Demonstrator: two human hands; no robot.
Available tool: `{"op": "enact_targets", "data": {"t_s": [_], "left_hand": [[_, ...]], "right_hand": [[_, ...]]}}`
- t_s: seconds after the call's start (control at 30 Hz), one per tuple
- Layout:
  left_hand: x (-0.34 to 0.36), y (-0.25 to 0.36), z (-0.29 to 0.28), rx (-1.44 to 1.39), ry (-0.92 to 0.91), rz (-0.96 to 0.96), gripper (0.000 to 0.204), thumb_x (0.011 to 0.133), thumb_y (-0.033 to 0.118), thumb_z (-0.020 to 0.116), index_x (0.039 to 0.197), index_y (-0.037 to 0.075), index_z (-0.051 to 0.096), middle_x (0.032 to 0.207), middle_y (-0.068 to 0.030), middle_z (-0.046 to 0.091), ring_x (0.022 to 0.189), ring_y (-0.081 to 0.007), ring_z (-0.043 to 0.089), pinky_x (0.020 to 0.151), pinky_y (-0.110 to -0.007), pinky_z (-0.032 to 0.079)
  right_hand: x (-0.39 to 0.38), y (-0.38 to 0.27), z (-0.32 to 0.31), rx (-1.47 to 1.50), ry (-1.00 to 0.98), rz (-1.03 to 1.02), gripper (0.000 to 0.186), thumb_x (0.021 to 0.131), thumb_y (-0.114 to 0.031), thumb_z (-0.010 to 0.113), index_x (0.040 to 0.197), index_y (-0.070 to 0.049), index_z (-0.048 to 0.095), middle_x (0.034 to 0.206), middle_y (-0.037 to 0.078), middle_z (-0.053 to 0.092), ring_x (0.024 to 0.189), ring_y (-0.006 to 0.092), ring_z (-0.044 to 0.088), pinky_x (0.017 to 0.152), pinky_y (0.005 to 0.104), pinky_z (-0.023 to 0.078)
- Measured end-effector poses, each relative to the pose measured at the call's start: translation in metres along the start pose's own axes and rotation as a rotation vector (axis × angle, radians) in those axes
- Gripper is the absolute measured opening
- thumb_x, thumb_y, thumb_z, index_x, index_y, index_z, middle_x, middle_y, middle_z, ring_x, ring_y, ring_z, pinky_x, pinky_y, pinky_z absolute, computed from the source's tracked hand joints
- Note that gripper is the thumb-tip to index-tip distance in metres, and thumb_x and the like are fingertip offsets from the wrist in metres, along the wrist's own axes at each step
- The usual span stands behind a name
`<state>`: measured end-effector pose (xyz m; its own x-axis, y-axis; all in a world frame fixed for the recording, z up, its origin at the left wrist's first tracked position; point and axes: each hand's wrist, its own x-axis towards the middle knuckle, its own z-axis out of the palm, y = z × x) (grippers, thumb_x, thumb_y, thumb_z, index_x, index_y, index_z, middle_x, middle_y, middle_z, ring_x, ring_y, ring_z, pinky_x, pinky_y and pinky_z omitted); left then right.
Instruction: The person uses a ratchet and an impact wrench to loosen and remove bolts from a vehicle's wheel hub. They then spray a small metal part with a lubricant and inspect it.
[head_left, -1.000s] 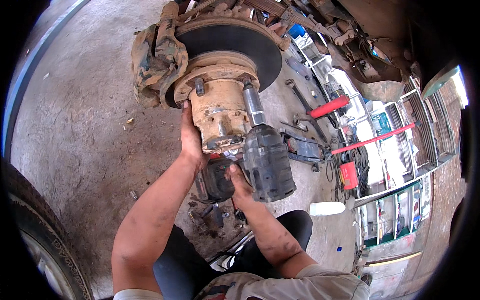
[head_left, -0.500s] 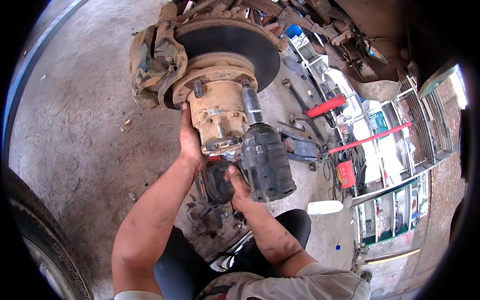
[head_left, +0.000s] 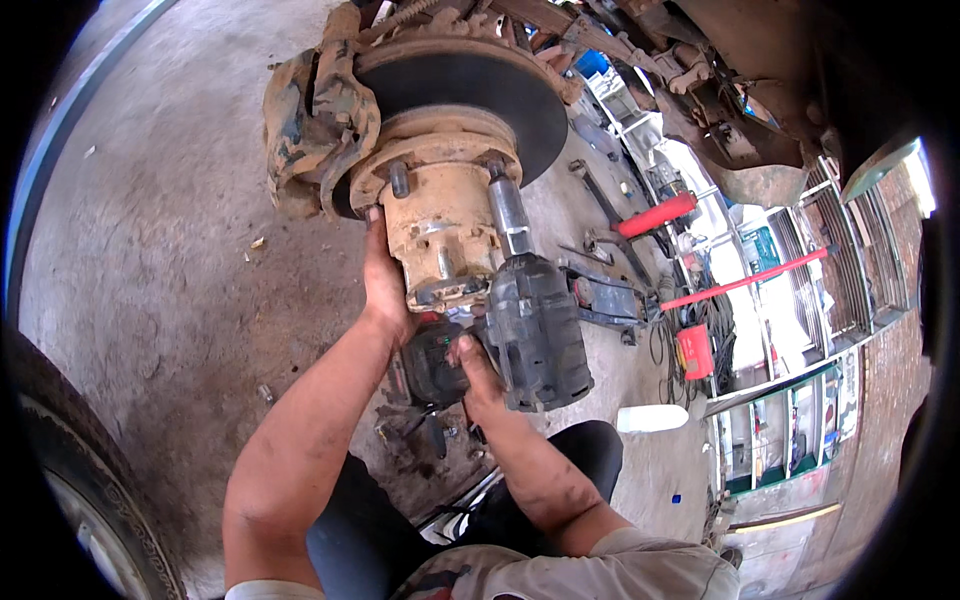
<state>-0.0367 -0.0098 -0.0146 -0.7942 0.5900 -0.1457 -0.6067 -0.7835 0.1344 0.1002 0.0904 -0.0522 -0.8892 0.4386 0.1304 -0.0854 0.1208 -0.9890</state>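
Note:
A rusty tan wheel hub (head_left: 440, 215) with studs sticks out from a dark brake disc (head_left: 470, 95), with a caliper (head_left: 310, 125) on its left. My left hand (head_left: 385, 285) lies flat against the hub's left side. My right hand (head_left: 478, 375) grips the handle of a dark grey impact wrench (head_left: 535, 320). The wrench's long silver socket (head_left: 508, 215) points up onto a nut at the hub's right edge. The battery base (head_left: 432, 360) shows beside my thumb.
Red-handled bars (head_left: 655, 215) and other tools lie on the concrete at right. A white bottle (head_left: 650, 418) lies near my knee. A tyre (head_left: 80, 480) curves along the lower left. Vehicle underbody parts (head_left: 740, 120) hang at the upper right.
Both hands and the impact wrench stay in the same place on the hub; only the view shifts slightly.

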Motion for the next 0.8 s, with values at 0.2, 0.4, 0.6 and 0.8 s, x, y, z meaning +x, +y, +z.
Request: {"op": "enact_targets", "data": {"t_s": [0.2,0.4,0.6,0.8], "left_hand": [[0.0,0.0,0.001,-0.029,0.0,-0.019,0.07,0.089,0.066,0.033,0.134,0.013,0.044,0.128,-0.0107,0.054,0.113,-0.0306,0.053,0.097,-0.048,0.042],[0.0,0.002,0.0,-0.018,-0.014,-0.011,0.069,0.09,0.065,0.032,0.134,0.013,0.044,0.127,-0.0107,0.054,0.114,-0.0304,0.053,0.096,-0.048,0.042],[0.006,-0.002,-0.008,-0.012,-0.018,-0.019,0.071,0.09,0.066,0.031,0.135,0.013,0.044,0.128,-0.0113,0.053,0.115,-0.0314,0.052,0.097,-0.049,0.041],[0.001,0.002,-0.002,-0.028,-0.027,-0.026,0.073,0.091,0.066,0.03,0.138,0.011,0.039,0.133,-0.0132,0.049,0.119,-0.0315,0.049,0.1,-0.047,0.04]], "right_hand": [[0.005,0.024,-0.028,-0.265,0.0,-0.079,0.034,0.085,-0.012,0.067,0.115,0.002,0.056,0.106,0.012,0.059,0.097,0.0246,0.055,0.087,0.0369,0.044],[0.0,-0.017,0.002,-0.242,0.016,-0.142,0.029,0.086,-0.01,0.067,0.11,0.002,0.059,0.098,0.011,0.061,0.088,0.0254,0.058,0.083,0.0367,0.046],[0.0,-0.004,-0.011,-0.442,-0.005,-0.171,0.031,0.086,-0.01,0.066,0.114,0.002,0.057,0.107,0.014,0.061,0.095,0.0253,0.059,0.084,0.0362,0.046],[0.003,-0.058,0.018,-0.442,0.099,-0.426,0.033,0.087,-0.011,0.066,0.115,0.002,0.056,0.11,0.015,0.06,0.099,0.0262,0.058,0.086,0.0369,0.045]]}}
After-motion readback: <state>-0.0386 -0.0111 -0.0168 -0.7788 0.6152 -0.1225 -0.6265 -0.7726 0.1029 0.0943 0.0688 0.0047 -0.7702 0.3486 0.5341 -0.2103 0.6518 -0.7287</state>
